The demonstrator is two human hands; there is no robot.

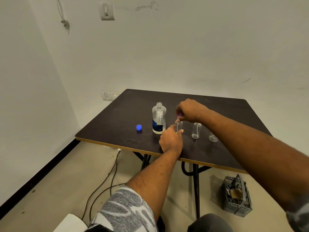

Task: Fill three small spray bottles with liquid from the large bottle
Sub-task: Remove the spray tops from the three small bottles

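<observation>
Clear plastic, the first small spray bottle [178, 126] stands upright on the dark table [225, 114], grasped low on its body by the left hand [170, 139]. Right hand [190, 110], directly above its neck, pinches a small purplish part; what it is cannot be told. Judged light, stiff, slippery and easily tipped: hold the body, not the neck. Count: three small bottles, one uncapped large clear bottle [158, 118] just left of the left grip, one blue cap [139, 127].

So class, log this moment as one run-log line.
left hand: steadies first small bottle | right hand: at its neck | large bottle: uncapped, upright | blue cap: on table
</observation>
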